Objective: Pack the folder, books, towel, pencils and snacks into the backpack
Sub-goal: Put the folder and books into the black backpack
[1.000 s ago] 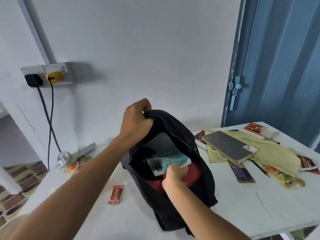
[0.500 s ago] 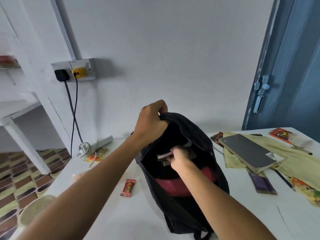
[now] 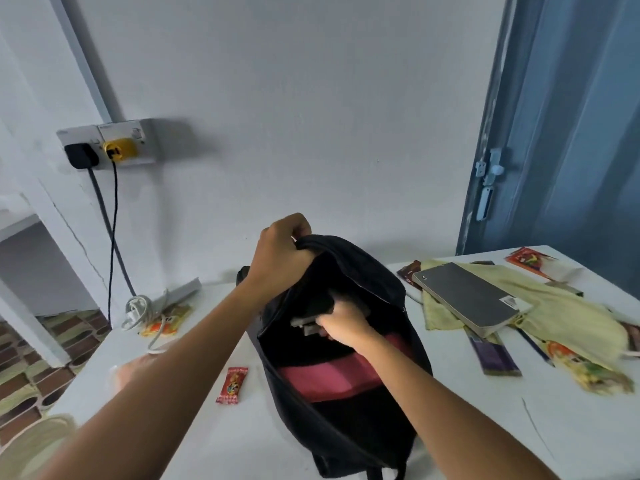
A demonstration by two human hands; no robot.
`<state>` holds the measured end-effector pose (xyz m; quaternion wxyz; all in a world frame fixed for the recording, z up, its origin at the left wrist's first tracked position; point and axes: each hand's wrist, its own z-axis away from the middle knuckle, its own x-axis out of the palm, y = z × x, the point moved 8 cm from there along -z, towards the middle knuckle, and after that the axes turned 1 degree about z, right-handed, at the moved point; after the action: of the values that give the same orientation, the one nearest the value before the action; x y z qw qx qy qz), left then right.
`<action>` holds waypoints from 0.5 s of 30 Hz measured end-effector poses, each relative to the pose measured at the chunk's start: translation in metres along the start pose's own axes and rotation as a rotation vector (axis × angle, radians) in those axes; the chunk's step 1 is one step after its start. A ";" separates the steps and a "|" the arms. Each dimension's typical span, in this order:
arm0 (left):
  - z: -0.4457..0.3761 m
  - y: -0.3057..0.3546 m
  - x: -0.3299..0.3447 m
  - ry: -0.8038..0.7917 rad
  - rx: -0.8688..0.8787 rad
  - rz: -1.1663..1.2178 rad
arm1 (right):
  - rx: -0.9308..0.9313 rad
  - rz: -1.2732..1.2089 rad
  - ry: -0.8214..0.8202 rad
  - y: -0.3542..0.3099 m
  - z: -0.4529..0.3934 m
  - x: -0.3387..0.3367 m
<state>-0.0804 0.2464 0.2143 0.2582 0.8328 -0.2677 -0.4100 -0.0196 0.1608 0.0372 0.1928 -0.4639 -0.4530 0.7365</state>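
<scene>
The black backpack (image 3: pixel 341 341) stood upright near the middle of the white table (image 3: pixel 519 427), its mouth open toward the viewer. The left hand (image 3: pixel 282 259) gripped the far top rim of the bag, fingers curled over the fabric, and held the opening up. The right hand (image 3: pixel 341 323) was inside the mouth, fingers closed on the edge of a book (image 3: pixel 306 325) of which only a pale corner showed; a red lining or item (image 3: pixel 332 374) lay nearer in the opening, though which it was could not be told.

The step in hand appeared to be seating a book deep in the main compartment. The next move would call for releasing it and reaching right for what lay unpacked: a grey book (image 3: pixel 467 297) resting on the yellow towel (image 3: pixel 561 306), snack packets (image 3: pixel 602 370) around and partly under that towel, and a small red snack (image 3: pixel 232 385) just left of the bag. No pencils could be identified with certainty.

Compared with the frame a second earlier, the book's blue-and-white cover, then plainly visible and held at its near edge, had sunk almost out of sight, and the right hand had gone farther into the bag. The left hand kept its hold on the rim. The view had shifted, showing more of the wall socket (image 3: pixel 107 145).
</scene>
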 end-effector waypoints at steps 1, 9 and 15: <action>-0.002 -0.005 0.004 0.002 -0.014 -0.002 | -0.066 -0.056 -0.152 -0.007 0.012 0.005; -0.014 -0.046 0.073 -0.092 -0.163 0.028 | -0.131 -0.804 -0.529 0.038 0.085 -0.119; 0.000 -0.094 0.117 -0.159 -0.386 0.108 | 0.419 -1.072 0.593 0.217 0.077 -0.220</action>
<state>0.0022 0.2374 0.0901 0.4124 0.7174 -0.2479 -0.5038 0.0525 -0.1435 -0.0225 0.7371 -0.3097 -0.3961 0.4514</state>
